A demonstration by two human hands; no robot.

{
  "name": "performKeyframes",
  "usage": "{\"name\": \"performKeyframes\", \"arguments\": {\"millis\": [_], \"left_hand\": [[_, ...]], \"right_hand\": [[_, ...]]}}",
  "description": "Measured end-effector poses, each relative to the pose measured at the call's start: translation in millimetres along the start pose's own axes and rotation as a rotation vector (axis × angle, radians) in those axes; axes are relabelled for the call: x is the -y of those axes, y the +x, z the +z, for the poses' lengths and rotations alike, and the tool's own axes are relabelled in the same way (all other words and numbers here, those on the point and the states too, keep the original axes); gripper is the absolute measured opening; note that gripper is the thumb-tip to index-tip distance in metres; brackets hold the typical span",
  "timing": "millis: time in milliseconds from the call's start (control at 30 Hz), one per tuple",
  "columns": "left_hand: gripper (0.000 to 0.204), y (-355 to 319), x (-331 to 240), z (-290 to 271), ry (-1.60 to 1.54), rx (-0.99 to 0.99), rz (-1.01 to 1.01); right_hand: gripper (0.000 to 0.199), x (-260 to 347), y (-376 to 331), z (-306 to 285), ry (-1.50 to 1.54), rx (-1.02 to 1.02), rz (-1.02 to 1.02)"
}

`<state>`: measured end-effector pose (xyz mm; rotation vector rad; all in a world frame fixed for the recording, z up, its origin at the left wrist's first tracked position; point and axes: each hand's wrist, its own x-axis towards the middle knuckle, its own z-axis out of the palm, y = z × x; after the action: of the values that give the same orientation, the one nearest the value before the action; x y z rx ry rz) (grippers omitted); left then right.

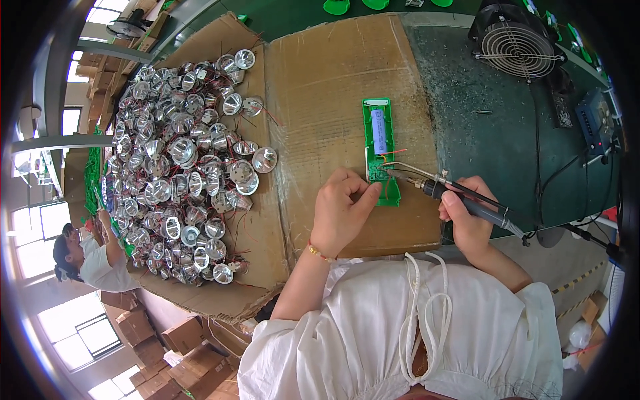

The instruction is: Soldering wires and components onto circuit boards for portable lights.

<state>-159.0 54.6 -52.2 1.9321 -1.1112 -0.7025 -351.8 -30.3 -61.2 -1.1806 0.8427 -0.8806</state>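
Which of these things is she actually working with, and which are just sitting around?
In use: soldering iron in right hand; green case with battery, steadied by left hand; cardboard sheet.
Lying about: heap of shiny reflectors; fan; boxes.

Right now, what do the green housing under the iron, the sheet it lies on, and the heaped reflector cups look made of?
Green housing: apparently moulded plastic, judging by its even bright colour and soft sheen. Sheet: corrugated cardboard, matt brown with creases and scuffs. Reflector cups: mirror-bright silver, either metal or metallised plastic; the look leaves it open.
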Motion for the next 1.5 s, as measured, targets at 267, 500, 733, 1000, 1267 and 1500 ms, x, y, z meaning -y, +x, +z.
{"name": "performKeyframes", "arguments": {"millis": [267,500,733,1000,1267,1500], "left_hand": [[0.019,-2.4,-1.6,-1.2,-0.013,0.009,-0.006],[0.020,-5.1,-0.9,0.0,-0.013,-0.053,-0.008],[0.021,-0.9,1.0,-0.2,-0.032,-0.009,-0.033],[0.020,0.5,-0.8,-2.2,-0.050,0.008,-0.053],[0.019,1.0,-1.2,-1.5,-0.040,0.018,-0.084],[0.016,-5.1,-5.0,4.7,0.036,-0.107,0.036]], "right_hand": [[0.017,0.0,-1.4,-0.1,0.002,0.007,-0.015],[0.016,-1.2,-0.1,1.5,-0.022,0.031,-0.006],[0.016,-3.3,0.8,1.6,-0.029,0.044,0.033],[0.016,4.6,-1.7,-2.2,0.041,-0.019,-0.016],[0.016,2.4,-4.8,-8.2,0.016,0.021,-0.051],[0.011,-0.4,-8.1,-12.7,-0.004,0.015,-0.079]]}}
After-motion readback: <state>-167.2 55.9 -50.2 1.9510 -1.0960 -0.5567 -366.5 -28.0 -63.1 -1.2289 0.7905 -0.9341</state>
